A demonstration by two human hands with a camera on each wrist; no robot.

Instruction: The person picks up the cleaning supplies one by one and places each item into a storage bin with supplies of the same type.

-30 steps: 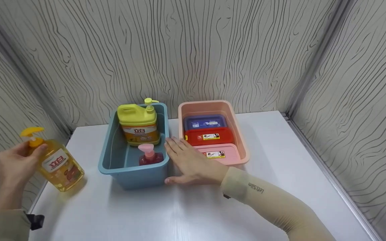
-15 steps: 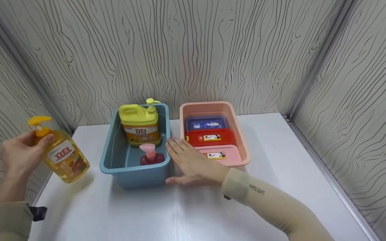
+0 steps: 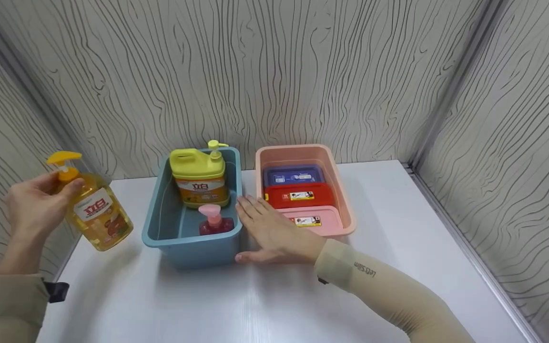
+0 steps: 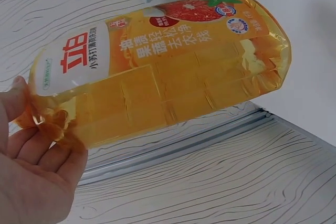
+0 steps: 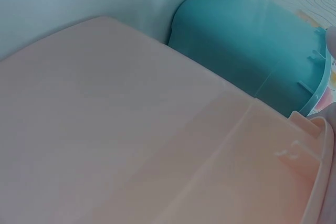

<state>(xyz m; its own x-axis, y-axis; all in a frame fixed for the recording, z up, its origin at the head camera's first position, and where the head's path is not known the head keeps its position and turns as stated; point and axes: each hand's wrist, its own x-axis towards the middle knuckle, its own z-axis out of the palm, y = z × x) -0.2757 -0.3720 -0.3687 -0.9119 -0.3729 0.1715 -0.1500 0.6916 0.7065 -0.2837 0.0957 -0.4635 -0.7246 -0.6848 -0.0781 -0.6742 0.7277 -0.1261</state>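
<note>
My left hand (image 3: 36, 202) grips a yellow dish soap bottle (image 3: 102, 221) by its neck, just under the orange pump head (image 3: 65, 158). Raised and tilted, the bottle is left of a blue bin (image 3: 198, 252). The left wrist view shows fingers around the neck of the bottle (image 4: 157, 77), with its pump hidden. My right hand (image 3: 274, 233) lies with straight fingers over the near left corner of a pink bin (image 3: 346, 209), fingertips at the blue bin's right rim. In the right wrist view the pink bin (image 5: 131, 108) fills most of the picture.
Inside the blue bin are a yellow jug with a pump (image 3: 200, 181) and a small dark red pump bottle (image 3: 216, 225). The pink bin holds a blue box (image 3: 293, 175), a red box (image 3: 310, 195) and a pink box (image 3: 324, 219). Wood-grain panels (image 3: 274, 71) enclose the white table (image 3: 398, 247).
My left hand has lifted the dish soap bottle up and slightly right, towards the blue bin. The right hand has stayed in place, and the bins have not moved.
</note>
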